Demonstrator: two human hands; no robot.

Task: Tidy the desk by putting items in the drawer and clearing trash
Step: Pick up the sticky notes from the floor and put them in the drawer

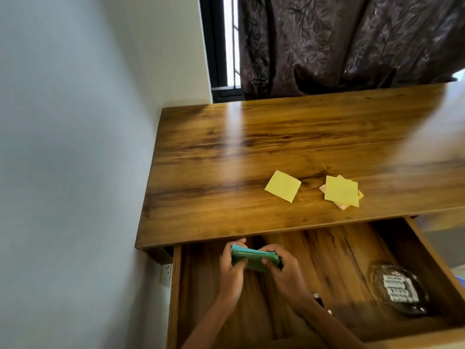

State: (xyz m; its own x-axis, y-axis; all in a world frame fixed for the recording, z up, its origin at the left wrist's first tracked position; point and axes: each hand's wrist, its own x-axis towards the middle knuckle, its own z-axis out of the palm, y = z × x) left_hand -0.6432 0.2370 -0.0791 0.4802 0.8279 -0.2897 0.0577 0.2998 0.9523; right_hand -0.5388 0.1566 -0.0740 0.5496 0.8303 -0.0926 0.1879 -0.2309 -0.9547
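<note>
Both my hands hold a green stack of paper notes [254, 259] over the open wooden drawer [427, 253], near its back left. My left hand [231, 268] grips the stack's left end. My right hand [284, 268] grips its right end, fingers curled over the top. On the desk top [226, 152] lie a single yellow sticky note [282, 186] and, to its right, a yellow note pile [341, 193] on top of pinkish notes.
A dark clear plastic tray [400, 289] with white labelled items sits in the drawer's right part. A small dark object [319, 299] shows beside my right forearm. A white wall borders the desk on the left; a dark curtain [339, 41] hangs behind.
</note>
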